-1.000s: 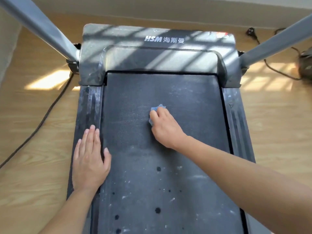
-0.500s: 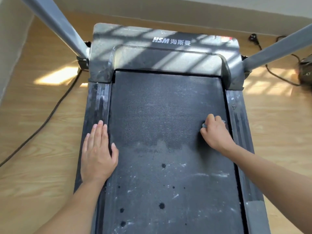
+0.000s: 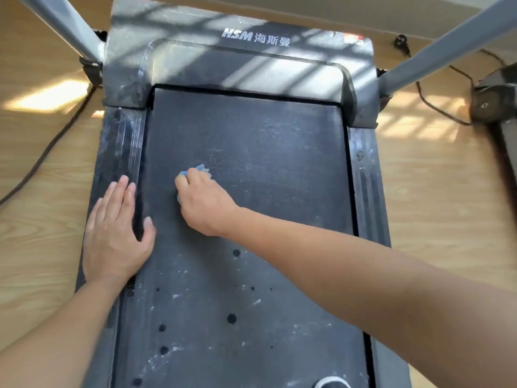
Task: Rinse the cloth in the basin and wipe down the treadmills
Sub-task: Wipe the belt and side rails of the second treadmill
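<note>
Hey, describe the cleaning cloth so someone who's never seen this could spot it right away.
Find the dark treadmill belt filling the middle of the view, below the grey cover marked HSM. On its left half the right hand grips a crumpled cloth that peeks out past the fingers. It is the only light blue thing there; the left hand beside it lies flat, holding nothing.

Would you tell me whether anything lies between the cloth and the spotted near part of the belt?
Nothing visible does: the belt near the cloth carries only spots; the left hand rests aside on the side rail.
</note>
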Demonstrator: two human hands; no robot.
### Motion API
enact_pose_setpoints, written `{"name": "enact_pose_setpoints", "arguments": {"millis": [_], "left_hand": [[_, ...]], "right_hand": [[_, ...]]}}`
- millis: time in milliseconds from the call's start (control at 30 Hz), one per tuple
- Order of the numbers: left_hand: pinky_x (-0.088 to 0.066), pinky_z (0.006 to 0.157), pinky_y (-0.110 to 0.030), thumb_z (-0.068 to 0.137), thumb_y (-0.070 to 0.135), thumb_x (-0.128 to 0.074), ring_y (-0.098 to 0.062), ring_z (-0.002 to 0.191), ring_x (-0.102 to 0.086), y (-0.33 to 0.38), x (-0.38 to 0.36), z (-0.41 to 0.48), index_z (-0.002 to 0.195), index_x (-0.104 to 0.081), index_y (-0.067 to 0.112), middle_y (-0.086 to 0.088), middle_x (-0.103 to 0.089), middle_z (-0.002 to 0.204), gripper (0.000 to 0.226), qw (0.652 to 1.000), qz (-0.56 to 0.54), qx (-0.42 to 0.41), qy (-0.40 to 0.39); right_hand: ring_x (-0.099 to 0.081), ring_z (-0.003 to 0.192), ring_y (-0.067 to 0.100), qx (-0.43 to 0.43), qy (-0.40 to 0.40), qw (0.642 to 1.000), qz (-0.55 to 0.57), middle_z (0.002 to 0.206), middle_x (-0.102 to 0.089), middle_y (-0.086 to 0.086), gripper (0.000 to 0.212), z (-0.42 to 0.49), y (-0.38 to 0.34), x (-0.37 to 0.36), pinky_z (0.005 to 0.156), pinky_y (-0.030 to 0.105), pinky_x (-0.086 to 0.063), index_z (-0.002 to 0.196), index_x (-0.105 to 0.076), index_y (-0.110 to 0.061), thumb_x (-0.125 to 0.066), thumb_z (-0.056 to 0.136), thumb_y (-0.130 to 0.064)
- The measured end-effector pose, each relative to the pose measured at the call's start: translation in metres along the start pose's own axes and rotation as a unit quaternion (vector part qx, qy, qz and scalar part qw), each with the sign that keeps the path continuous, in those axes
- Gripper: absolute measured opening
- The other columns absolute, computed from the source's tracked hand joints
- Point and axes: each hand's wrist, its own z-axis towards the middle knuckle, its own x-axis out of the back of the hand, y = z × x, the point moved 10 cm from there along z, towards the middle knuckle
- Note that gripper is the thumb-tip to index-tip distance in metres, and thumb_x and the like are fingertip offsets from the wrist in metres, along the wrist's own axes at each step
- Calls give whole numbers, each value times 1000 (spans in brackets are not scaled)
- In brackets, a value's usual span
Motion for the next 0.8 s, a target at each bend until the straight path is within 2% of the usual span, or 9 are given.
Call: {"name": "enact_pose_setpoints", "arguments": {"millis": [67, 133, 233, 300, 367, 467, 567, 700, 800], "left_hand": [[-13, 134, -41, 97, 39, -41, -20, 164, -18, 3, -1, 0, 164, -35, 7, -2, -22, 177, 74, 1000, 1, 4, -12], [-11, 134, -40, 97, 40, -39, -17, 164, -16, 5, -1, 0, 164, -35, 6, -2, -22, 177, 75, 1000, 3, 10, -17], [-12, 134, -41, 96, 38, -41, -8, 161, -11, 7, 0, 0, 163, -36, 6, -3, -24, 177, 74, 1000, -4, 8, -2], [-11, 134, -40, 96, 38, -41, -8, 161, -10, 8, -1, 2, 163, -35, 7, -3, -23, 177, 74, 1000, -9, 5, -3], [-10, 134, -39, 96, 38, -40, -13, 163, -13, 8, -2, 2, 163, -35, 6, -4, -22, 177, 75, 1000, -5, 4, -4], [-16, 134, -45, 97, 37, -41, -24, 164, -20, 12, -3, 2, 163, -34, 4, -6, -23, 177, 74, 1000, 0, -10, 0], [-21, 133, -48, 98, 34, -43, -24, 164, -20, 13, -3, 3, 164, -34, 5, -6, -23, 177, 72, 1000, -2, -20, 7], [-24, 131, -48, 94, 22, -48, -18, 162, -25, 7, 2, 6, 160, -44, 9, 0, -33, 173, 67, 996, -75, -15, 38], [-29, 130, -47, 87, 7, -42, -16, 159, -33, -9, 5, 3, 154, -54, 9, 1, -44, 168, 68, 988, -138, 23, 61]], "right_hand": [[-50, 102, 39, -30, -10, 999, -21, 115, -53, 22, 36, -45, 52, -2, 96, 45, -46, 118, -50, -3, -28, 95, -20], [-49, 99, 41, -130, 7, 991, 12, 107, -51, 23, 41, -96, 130, 9, 93, 50, -46, 105, -50, -4, -20, 87, -24], [-51, 94, 40, -277, 3, 961, 12, 101, -51, 25, 24, -177, 228, 32, 82, 51, -47, 99, -51, -1, -36, 92, -17], [-49, 91, 40, -300, -28, 953, 7, 101, -51, 27, 16, -205, 246, 38, 77, 48, -43, 98, -52, 2, -41, 97, -9], [-44, 86, 37, -277, -35, 960, -13, 99, -51, 26, 23, -205, 239, 40, 72, 47, -39, 94, -52, 2, -34, 98, -11], [-44, 86, 32, -264, -39, 963, -33, 97, -47, 22, 14, -187, 217, 42, 71, 45, -37, 96, -54, 3, -40, 98, -2], [-44, 73, 27, -169, -30, 984, -40, 79, -48, 16, 27, -137, 154, 36, 58, 38, -33, 71, -56, 1, -34, 86, -1], [-39, 91, 27, -19, -16, 998, -49, 102, -47, 17, 43, -25, 29, 2, 73, 39, -25, 101, -56, -3, -17, 92, -18], [-49, 104, 32, 41, -25, 999, -18, 117, -50, 17, 27, 20, -59, -2, 85, 37, -39, 120, -51, -4, -39, 101, -19]]}}
